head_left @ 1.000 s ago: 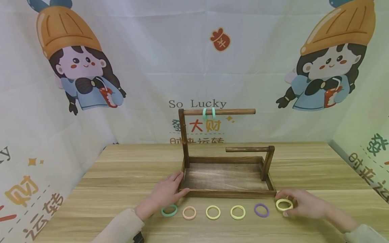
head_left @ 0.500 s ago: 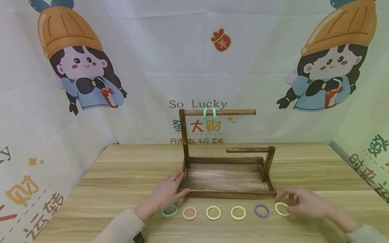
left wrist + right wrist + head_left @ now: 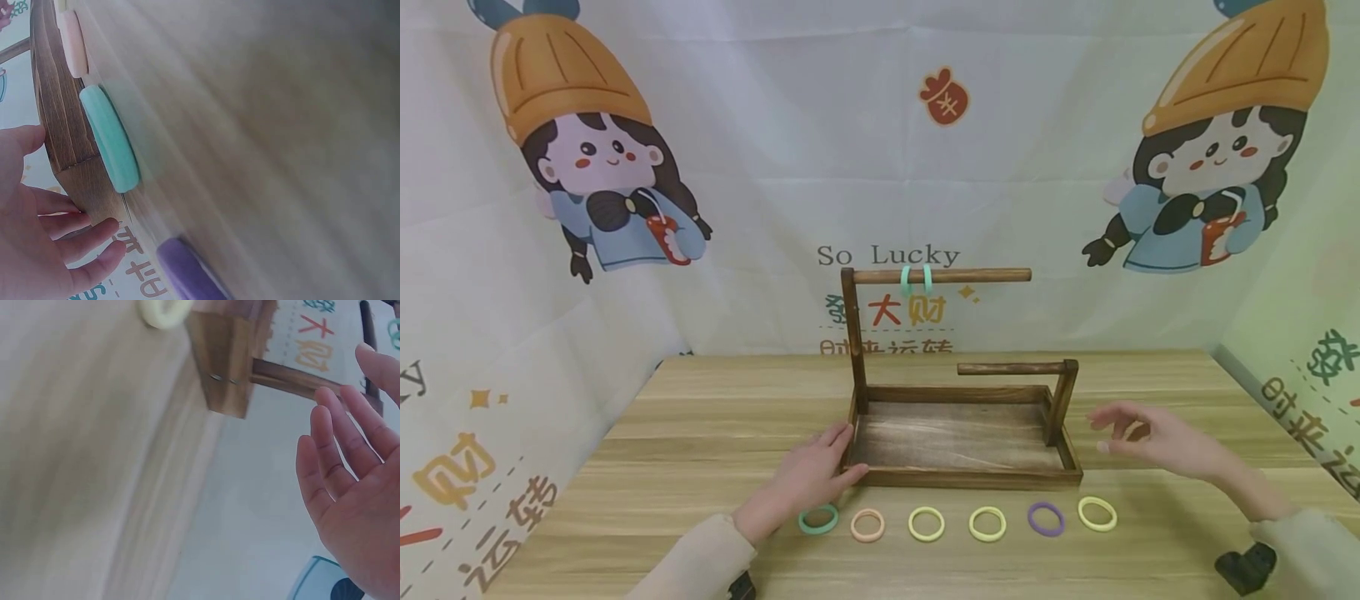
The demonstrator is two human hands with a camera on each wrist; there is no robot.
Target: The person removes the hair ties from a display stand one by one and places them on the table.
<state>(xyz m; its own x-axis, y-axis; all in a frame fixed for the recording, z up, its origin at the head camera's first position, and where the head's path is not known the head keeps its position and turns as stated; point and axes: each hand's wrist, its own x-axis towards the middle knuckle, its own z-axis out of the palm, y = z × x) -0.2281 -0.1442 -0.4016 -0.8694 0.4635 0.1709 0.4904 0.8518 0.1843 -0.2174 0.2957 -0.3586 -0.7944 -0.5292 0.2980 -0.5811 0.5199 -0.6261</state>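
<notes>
A dark wooden tray stand (image 3: 962,479) with two pegs sits mid-table. My left hand (image 3: 805,475) rests on its left front corner, fingers extended in the left wrist view. My right hand (image 3: 1157,437) hovers right of the stand, holding nothing, fingers relaxed. Two mint rings (image 3: 927,280) hang on the tall upper peg (image 3: 985,276); the short lower peg (image 3: 1011,369) is bare. In front of the stand lie a green ring (image 3: 817,532), a peach ring (image 3: 867,537), a purple ring (image 3: 1047,530) and yellow rings (image 3: 1097,525). Another purple ring (image 3: 190,272) shows in the left wrist view.
The wooden table (image 3: 715,400) runs back to a printed cloth backdrop (image 3: 760,167). A black wrist device (image 3: 1246,568) shows under my right sleeve. The long upper peg juts rightward above the tray, and the lower one juts leftward from its right post.
My right hand has let go of the rightmost yellow ring, which now lies on the table, and has moved up and away from it. The left hand has stayed put.
</notes>
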